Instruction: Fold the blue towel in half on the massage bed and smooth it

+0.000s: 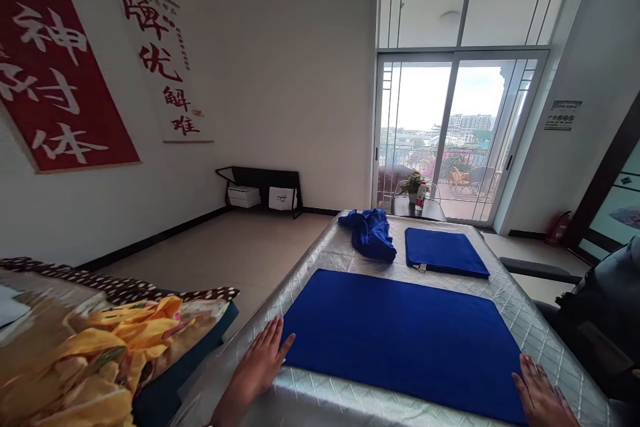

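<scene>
1. Cloth [400, 340], dark blue and smooth, lies as a flat rectangle across the near part of a silver quilted cover [345, 403], between the two hands
2. The left hand [263, 360] rests palm-down by the near left corner of it, fingers stretched out and grip released; whether the thumb touches the edge or sits just beside it, I cannot tell
3. The right hand [543, 390] is at the near right corner, fingers extended along the right edge, likewise grasping nothing
4. Farther off on the right of the cover lies a folded blue piece [445, 250], with a small white tag [421, 269] at its near edge; left of that is a crumpled blue heap [373, 235]
5. Past the far end, a dark tabletop [431, 213] bears a potted plant [413, 183] and a bottle [421, 199], before a glass door [415, 120]
6. Near left, yellow patterned fabric [130, 340] lies rumpled
</scene>
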Available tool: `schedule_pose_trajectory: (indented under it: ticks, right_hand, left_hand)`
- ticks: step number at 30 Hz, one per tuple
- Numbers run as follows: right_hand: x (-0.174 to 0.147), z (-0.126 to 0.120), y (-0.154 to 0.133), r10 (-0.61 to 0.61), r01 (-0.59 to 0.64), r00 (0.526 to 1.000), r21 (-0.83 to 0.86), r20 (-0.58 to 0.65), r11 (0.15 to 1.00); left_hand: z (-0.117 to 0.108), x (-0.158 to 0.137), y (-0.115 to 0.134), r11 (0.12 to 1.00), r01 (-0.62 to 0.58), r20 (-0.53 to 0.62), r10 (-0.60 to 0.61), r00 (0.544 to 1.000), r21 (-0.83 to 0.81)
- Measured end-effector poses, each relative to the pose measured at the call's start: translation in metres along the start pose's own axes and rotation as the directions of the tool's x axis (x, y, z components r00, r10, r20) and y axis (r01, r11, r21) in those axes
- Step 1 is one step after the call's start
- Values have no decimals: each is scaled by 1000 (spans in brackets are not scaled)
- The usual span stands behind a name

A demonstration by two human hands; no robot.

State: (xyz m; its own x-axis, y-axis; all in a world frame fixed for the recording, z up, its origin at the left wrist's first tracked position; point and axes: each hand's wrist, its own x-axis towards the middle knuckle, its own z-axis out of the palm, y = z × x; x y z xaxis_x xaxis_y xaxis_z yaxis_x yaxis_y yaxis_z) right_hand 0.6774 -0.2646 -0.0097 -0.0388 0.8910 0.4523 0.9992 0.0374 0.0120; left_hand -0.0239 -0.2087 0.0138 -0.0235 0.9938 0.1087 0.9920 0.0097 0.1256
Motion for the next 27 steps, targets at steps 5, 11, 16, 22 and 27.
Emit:
schedule_pose_trajectory:
  ticks: [5, 11, 16, 22, 27]
  right_hand:
    - [63, -34, -82, 10, -23, 993, 110, 116, 994]
    - [161, -61, -200, -100, 16, 952, 282, 288, 959]
    - [205, -31, -251, -151, 25, 905, 304, 398, 952]
    - [209, 18, -262, -169, 54, 894, 275, 415, 960]
    - [209, 19, -258, -164, 25, 890, 313, 426, 949]
  left_hand:
    - [-43, 23, 86, 955, -267, -83, 258, 963, -132]
    - [-63, 93, 214, 775, -585, -159, 563, 811, -239]
    - [-22, 140, 273, 783, -574, -233, 528, 816, -237]
    - [31, 158, 286, 816, -549, -181, 520, 834, -181]
    - [30, 162, 276, 842, -510, -127, 495, 860, -174]
